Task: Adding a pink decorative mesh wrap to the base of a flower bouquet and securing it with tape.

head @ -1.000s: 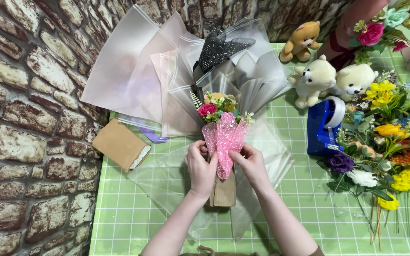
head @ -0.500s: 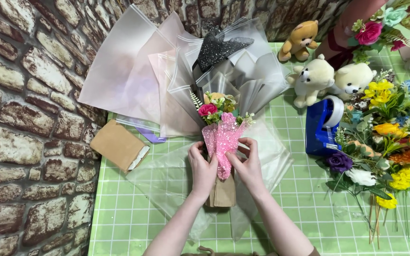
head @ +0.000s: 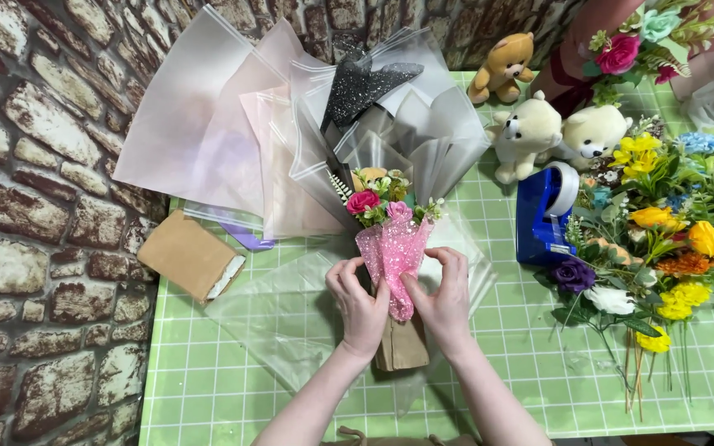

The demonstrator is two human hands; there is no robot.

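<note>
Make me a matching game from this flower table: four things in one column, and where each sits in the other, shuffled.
Things:
1. pink mesh wrap
2. blue tape dispenser
3. brown paper packet
4. brown teddy bear

Places:
A. at the far edge of the green mat, beyond the two white bears
B. pinched between both hands
C. at the mat's left edge, by the brick wall
D. right of the hands, beside the loose flowers

Pairs: 1-B, 2-D, 3-C, 4-A
</note>
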